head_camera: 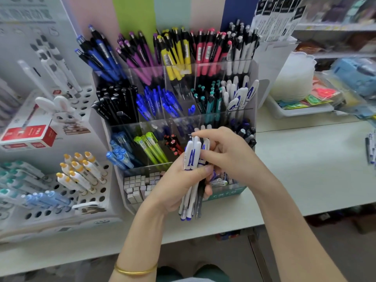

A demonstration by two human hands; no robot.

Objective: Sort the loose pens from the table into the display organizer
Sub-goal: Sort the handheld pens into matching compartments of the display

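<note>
My left hand (175,186) grips a bunch of white pens with blue clips (192,159), held upright in front of the display organizer (255,110). Their blue tips point down over the table edge. My right hand (223,151) reaches in from the right, and its fingertips pinch the top of one pen in the bunch. The tiered clear organizer holds pens sorted by colour: blue, purple, yellow, pink, white, black, teal and green. A compartment of matching white and blue pens (240,94) sits at the middle right. A few loose pens (370,147) lie at the table's far right edge.
A white perforated pen stand (85,198) with orange-capped and blue pens stands at the left, with a red box (28,135) and a rabbit figure (63,110) behind it. A white tray (301,112) of coloured packets is at the back right. The table's front edge (203,233) runs below my hands.
</note>
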